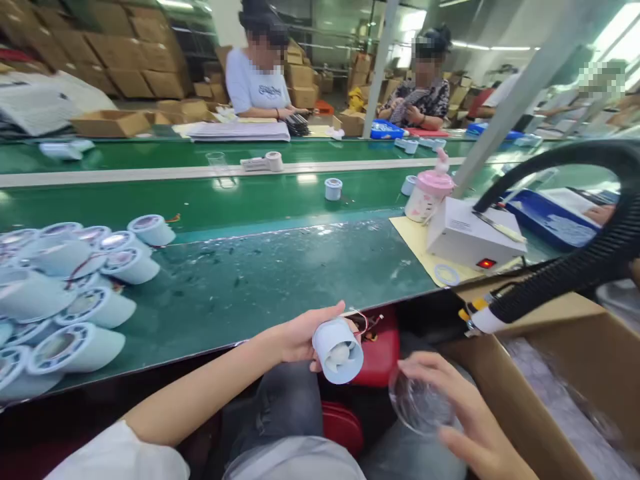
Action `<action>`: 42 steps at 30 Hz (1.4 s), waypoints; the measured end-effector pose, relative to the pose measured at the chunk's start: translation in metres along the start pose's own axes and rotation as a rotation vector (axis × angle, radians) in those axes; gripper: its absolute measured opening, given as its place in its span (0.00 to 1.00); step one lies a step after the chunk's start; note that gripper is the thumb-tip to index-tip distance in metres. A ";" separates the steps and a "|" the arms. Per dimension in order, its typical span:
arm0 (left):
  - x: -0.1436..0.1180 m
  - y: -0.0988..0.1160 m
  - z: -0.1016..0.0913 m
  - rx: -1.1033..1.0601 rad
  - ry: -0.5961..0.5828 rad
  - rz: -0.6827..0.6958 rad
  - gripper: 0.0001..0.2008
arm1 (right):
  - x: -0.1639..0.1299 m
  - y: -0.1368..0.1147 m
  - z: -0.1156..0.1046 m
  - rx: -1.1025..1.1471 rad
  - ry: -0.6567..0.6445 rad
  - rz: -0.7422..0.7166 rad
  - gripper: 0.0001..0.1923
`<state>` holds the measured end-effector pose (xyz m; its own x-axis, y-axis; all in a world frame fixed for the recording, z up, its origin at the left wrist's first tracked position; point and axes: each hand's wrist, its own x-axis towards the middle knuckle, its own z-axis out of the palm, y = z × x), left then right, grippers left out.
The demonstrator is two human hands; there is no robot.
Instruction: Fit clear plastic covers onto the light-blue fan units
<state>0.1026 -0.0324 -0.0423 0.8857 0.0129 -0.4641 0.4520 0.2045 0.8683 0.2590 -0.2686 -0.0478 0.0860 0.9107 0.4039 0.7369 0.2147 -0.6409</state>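
Boxes (127, 83) rise beyond the green bench (260, 273); left grip (301, 337) holds fan (339, 351), right grip (465, 403) clear cup (419, 403).

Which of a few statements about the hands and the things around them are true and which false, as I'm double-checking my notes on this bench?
1. The left hand holds a pale blue fan unit. True.
2. The right hand holds a pair of scissors. False: it holds a clear round piece.
3. The switch on the white box glows red. True.
4. The piled fan units lie at the picture's right edge. False: they lie at its left edge, on the green table.
5. The pink-lidded cup stands inside the cardboard box. False: it stands beside the white box.
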 end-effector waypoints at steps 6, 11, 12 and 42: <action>0.003 0.021 0.016 0.189 -0.180 -0.070 0.15 | 0.032 -0.009 0.027 -0.524 0.049 0.030 0.20; -0.012 0.028 0.033 0.746 0.120 0.252 0.11 | 0.032 -0.008 0.036 -0.360 -0.034 0.234 0.16; -0.014 0.026 0.035 0.823 0.176 0.287 0.12 | 0.030 -0.007 0.036 -0.347 -0.037 0.274 0.16; -0.001 -0.008 0.032 -0.035 -0.018 0.288 0.36 | 0.014 -0.012 0.017 0.209 0.076 0.377 0.18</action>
<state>0.1014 -0.0653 -0.0434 0.9788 0.0583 -0.1961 0.1782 0.2284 0.9571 0.2402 -0.2523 -0.0459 0.3780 0.9122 0.1584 0.4940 -0.0540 -0.8678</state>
